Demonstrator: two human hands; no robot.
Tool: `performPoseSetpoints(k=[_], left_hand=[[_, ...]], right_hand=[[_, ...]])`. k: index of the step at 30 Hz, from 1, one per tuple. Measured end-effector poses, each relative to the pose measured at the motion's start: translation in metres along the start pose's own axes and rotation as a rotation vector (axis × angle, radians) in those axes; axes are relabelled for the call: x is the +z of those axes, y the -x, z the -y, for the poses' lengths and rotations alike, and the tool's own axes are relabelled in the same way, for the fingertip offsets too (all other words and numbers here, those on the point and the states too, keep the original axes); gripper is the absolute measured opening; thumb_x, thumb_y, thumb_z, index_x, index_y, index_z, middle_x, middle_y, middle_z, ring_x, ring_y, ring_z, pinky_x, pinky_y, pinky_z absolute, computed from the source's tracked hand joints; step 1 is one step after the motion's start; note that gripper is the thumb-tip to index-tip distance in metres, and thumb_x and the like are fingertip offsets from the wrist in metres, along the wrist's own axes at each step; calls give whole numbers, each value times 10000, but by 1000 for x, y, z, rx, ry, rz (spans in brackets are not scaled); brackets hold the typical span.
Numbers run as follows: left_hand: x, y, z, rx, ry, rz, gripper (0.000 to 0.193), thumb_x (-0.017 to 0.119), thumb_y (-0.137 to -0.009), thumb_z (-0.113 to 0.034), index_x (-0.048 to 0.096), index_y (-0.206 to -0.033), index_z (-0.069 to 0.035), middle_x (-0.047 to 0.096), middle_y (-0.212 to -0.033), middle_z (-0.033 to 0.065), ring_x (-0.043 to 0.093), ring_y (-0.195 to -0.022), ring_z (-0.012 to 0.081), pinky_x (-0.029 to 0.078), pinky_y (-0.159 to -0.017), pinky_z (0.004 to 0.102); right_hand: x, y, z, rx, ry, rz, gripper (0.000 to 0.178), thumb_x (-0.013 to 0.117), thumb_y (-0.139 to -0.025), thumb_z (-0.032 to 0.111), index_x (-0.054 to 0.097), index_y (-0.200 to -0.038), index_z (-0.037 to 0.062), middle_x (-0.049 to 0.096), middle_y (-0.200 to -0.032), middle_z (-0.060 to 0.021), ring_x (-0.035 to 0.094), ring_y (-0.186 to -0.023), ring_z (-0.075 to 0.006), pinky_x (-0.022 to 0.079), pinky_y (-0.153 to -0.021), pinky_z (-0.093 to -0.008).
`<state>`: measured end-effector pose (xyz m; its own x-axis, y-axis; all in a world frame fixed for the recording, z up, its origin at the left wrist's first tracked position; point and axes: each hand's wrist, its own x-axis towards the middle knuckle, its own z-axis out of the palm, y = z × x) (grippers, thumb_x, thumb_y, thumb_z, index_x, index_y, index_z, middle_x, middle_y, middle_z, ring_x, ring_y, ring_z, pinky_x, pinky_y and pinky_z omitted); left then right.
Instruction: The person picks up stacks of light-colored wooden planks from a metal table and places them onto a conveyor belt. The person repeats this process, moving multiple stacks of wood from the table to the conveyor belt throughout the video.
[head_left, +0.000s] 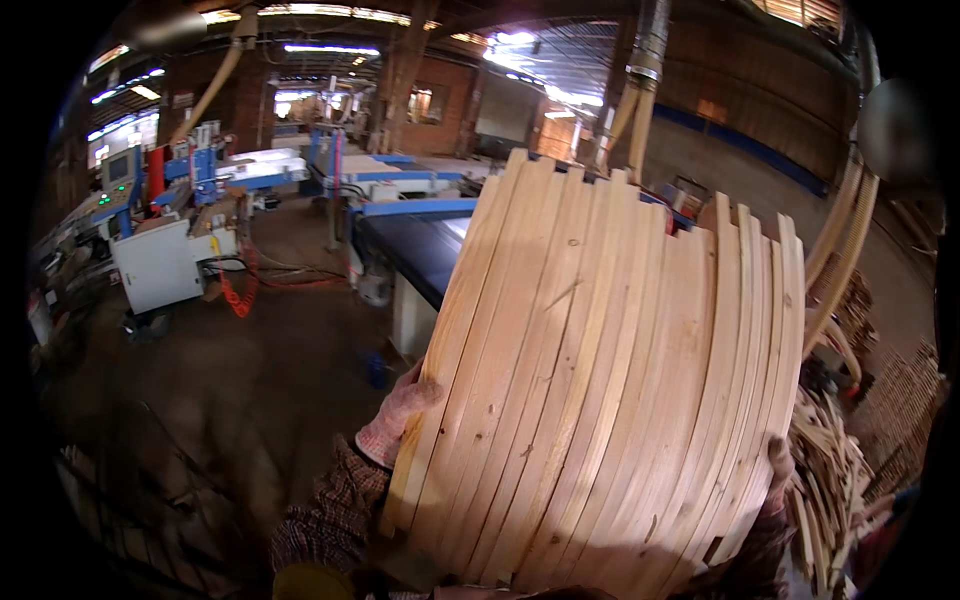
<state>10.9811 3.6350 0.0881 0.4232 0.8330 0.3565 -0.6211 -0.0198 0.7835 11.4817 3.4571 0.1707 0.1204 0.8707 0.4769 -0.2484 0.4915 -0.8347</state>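
Note:
A wide bundle of pale wooden strips (570,380), set side by side with uneven far ends, fills the middle and right of the head view. My left hand (402,412), in a light knitted glove, presses on the bundle's left edge, its thumb over the outermost strip. At the right edge my right hand (779,466) grips the bundle from the other side; most of it is hidden behind the wood. The strips are held together between both hands, close in front of me, and tilt away toward the far side.
Beyond the bundle runs a dark conveyor belt (425,240) with blue framing. A white machine cabinet (160,268) with a control panel (118,185) stands at the left. Ribbed hoses (848,235) hang at the right, above a pile of loose wood strips (830,480).

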Motion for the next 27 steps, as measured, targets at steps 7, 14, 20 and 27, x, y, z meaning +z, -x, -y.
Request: performPoseSetpoints(k=[7, 14, 20, 27], left_hand=[[-129, -58, -22, -53, 90, -208, 577, 684, -894, -328, 488, -1353, -40, 602, -1110, 33, 600, -984, 129, 529, -828, 309], [-284, -180, -24, -343, 15, -284, 495, 657, -925, -351, 562, -1269, -8, 656, -1125, 104, 665, -931, 191, 565, -797, 340], [-398, -277, -4, -552, 87, -163, 464, 670, -922, -309, 590, -1243, 16, 683, -1102, 122, 679, -932, 201, 573, -805, 389], [-526, -455, -59, -809, -22, -17, 518, 718, -829, -406, 630, -1178, -33, 697, -1021, 137, 688, -838, 234, 569, -755, 399]], right_hand=[[-32, -214, -158, 357, -154, 191, 455, 661, -898, 220, 517, -1240, -43, 632, -1136, -177, 669, -942, -296, 585, -820, -445], [-49, -322, -352, 208, -49, 324, 290, 531, -942, 187, 585, -1160, 3, 607, -1083, -78, 590, -926, -212, 512, -835, -368], [-33, -325, -451, 534, 42, -79, 318, 515, -1001, 236, 554, -1163, -34, 633, -1008, -84, 622, -871, -182, 547, -814, -340], [149, -400, -468, 722, -163, -416, 430, 555, -955, 252, 529, -1242, -67, 647, -1085, -155, 669, -926, -286, 564, -866, -443]])
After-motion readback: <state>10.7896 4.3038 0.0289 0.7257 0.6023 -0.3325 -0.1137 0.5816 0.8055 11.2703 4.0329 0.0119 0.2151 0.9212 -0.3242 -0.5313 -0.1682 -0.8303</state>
